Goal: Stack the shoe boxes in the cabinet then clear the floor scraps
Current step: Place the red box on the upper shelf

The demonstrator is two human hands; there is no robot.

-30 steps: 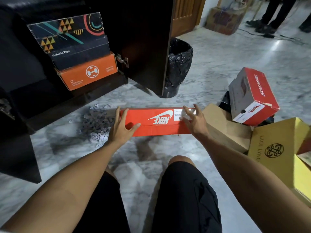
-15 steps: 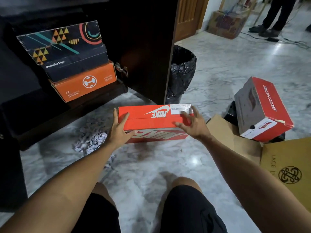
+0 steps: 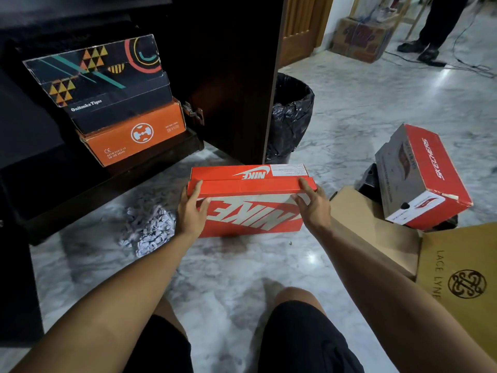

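An orange Nike shoe box (image 3: 250, 203) is held just above the marble floor, tipped so its big-logo face turns toward me. My left hand (image 3: 189, 211) grips its left end and my right hand (image 3: 313, 205) grips its right end. Inside the dark cabinet (image 3: 228, 76) a black patterned box (image 3: 102, 79) sits on an orange box (image 3: 134, 133). A pile of white paper scraps (image 3: 150, 230) lies on the floor left of the Nike box. A red and grey Skechers box (image 3: 422, 176) lies tilted at the right.
A bin with a black liner (image 3: 291, 114) stands beside the cabinet's open door. Brown cardboard (image 3: 376, 227) and a yellow-brown Lace Lyne box (image 3: 462, 278) lie at the right. A person's legs (image 3: 433, 28) and cables are at the far back right. My knees are below.
The Nike box has been lifted off the floor and rotated, so its large-logo face now turns toward me. Both hands stayed on its ends.
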